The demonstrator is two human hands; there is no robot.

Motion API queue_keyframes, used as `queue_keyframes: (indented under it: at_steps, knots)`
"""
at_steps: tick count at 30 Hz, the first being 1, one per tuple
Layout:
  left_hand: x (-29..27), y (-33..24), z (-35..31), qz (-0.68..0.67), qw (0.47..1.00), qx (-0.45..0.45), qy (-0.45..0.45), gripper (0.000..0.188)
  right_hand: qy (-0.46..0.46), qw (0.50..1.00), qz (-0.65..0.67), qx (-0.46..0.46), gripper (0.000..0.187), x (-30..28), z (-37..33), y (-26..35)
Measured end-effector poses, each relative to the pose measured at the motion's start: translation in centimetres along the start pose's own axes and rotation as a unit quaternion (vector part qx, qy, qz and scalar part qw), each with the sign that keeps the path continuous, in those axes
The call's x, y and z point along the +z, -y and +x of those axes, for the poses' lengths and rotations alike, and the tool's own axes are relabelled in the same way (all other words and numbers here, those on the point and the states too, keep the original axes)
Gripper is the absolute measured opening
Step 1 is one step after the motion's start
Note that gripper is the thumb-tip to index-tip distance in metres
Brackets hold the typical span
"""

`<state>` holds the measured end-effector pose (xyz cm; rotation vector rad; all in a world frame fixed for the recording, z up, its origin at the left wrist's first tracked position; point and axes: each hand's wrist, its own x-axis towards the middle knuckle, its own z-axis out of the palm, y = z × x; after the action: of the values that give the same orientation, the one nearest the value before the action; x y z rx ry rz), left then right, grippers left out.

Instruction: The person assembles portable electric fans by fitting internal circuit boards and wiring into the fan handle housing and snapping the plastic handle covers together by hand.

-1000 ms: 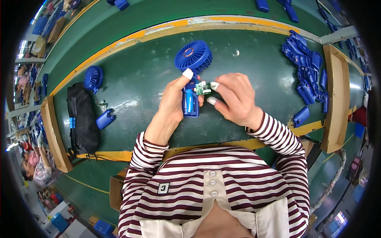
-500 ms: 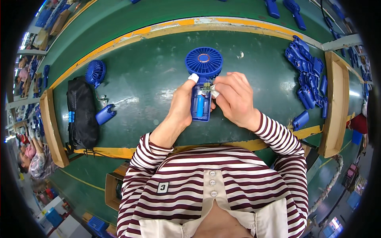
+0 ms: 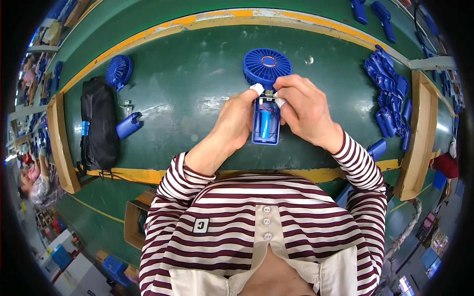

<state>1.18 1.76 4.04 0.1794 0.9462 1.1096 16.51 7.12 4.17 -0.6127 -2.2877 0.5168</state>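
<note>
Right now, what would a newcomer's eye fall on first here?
Likely the blue handheld fan mid-table, its opened handle showing a bright blue cylinder; the left hand grips its side while the right hand works at its neck. Next come the jumbled blue plastic parts at the table's right and the long black bag at its left, near another blue fan.

Shirt (image 3: 232, 246): maroon and white stripes across chest. Left sleeve (image 3: 170, 195) at ten o'clock, right sleeve (image 3: 365, 172) at two, both long, same stripes. Cream placket (image 3: 259, 224) at centre, three pale round buttons (image 3: 267, 222). Cream collar flaps (image 3: 340, 269) at four and eight. Nine o'clock from buttons: small white patch (image 3: 201, 225), dark border. White tip covers (image 3: 256, 89) on thumbs of left hand (image 3: 232, 118), right hand (image 3: 311, 108).
</note>
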Motion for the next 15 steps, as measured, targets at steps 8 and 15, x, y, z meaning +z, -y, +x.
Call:
queue_keyframes:
  at_steps: [8, 15]
  knots:
    - [-0.3, 0.0, 0.0, -0.017, 0.999, -0.014, 0.035, 0.030, 0.038, 0.999, 0.025, 0.012, 0.016, -0.6, 0.1, -0.1]
    - [-0.1, 0.0, -0.3, -0.040, 0.999, -0.009, 0.019, 0.027, 0.010, 0.998, 0.048, 0.028, 0.017, 0.4, -0.6, -0.1]
